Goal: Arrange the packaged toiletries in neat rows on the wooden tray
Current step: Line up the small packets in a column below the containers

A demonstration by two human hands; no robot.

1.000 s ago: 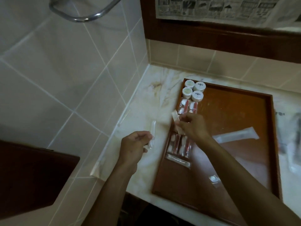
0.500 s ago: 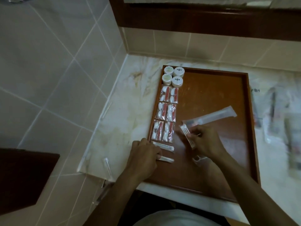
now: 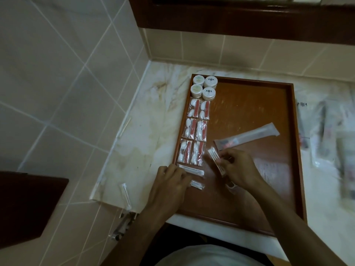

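**Swab packs going down on the tray's near-left corner**

The tray (image 3: 249, 104) sits on the marble counter (image 3: 146, 135), and everything else is placed from it. In its far-left corner stand four round white jars (image 3: 204, 88), two by two. Just nearer along the left wall lie six red-and-white packets (image 3: 195, 132), in three pairs. Nearer again, two flat swab packs (image 3: 193, 169) lie crosswise, one behind the other. One long toothbrush sleeve (image 3: 247, 136) lies at a slant near the tray's middle.

The left hand (image 3: 171, 185) is over the tray's near-left corner, fingers bent down onto the two swab packs; whether it pinches the nearer one or only presses on it cannot be told. The right hand (image 3: 240, 169) is over the tray's middle, just nearer than the sleeve, fingers curled round a third swab pack (image 3: 215, 157) that sticks out toward the packets. A small clear wrapper (image 3: 231, 188) shows under that wrist.

Off the tray's left, one more swab pack (image 3: 125, 195) lies at the counter's near edge. Off its right lie several blurred packets (image 3: 326, 131), too smeared to count.
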